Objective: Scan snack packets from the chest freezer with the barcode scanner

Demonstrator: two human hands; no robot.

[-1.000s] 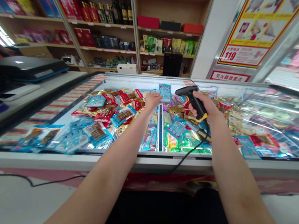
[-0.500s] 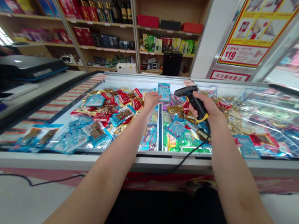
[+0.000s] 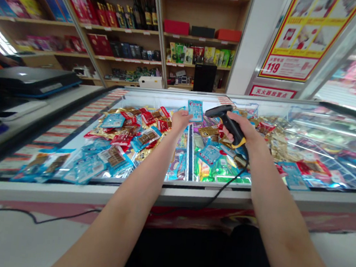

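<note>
My left hand (image 3: 180,121) holds a flat blue-and-white packet (image 3: 195,110) by its lower corner, up above the chest freezer (image 3: 172,184). Just to the right, my right hand (image 3: 240,130) is wrapped around the grip of a black handheld barcode scanner (image 3: 226,119) with yellow trim. The scanner's head points left toward the packet, a short gap apart. Its black coiled cable (image 3: 227,190) hangs down over the freezer's front rim. Below both hands lie heaps of foil snack packets (image 3: 139,135) under the glass.
Behind the freezer stand wooden shelves (image 3: 113,27) of boxes and bottles, with a black speaker (image 3: 204,77) at their foot. A counter with a dark laptop (image 3: 29,80) runs along the left. A cable (image 3: 59,213) lies on the floor.
My right hand and the scanner have dropped slightly and tilted, with the scanner's head staying toward the packet. My left hand and the blue packet have barely moved.
</note>
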